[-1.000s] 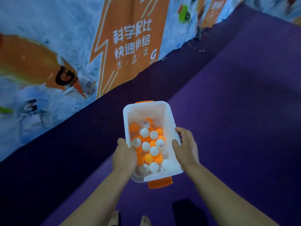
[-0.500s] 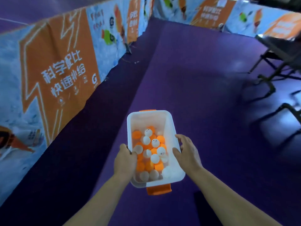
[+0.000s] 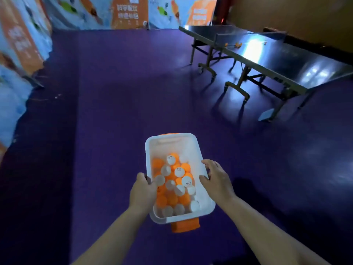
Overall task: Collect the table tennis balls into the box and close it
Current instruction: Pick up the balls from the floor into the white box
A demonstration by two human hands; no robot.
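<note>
I carry a clear plastic box (image 3: 172,142) with orange latches at both ends, held above the purple floor. Several orange and white table tennis balls (image 3: 176,186) lie piled in its near half. My left hand (image 3: 142,194) grips the left rim, thumb inside. My right hand (image 3: 216,179) holds the right rim, fingers curled over the edge. The box has no lid on it. Two or three orange balls (image 3: 236,44) lie on the table tennis table by the net.
A dark table tennis table (image 3: 271,60) on a wheeled metal frame stands at the right. Printed barrier boards (image 3: 24,46) line the left side and the far end. A white sheet (image 3: 266,114) lies under the table's near leg. Purple floor (image 3: 124,92) stretches ahead.
The view has swung right, away from the left barrier boards, and the table tennis table has come into sight. Both hands keep the same hold on the box.
</note>
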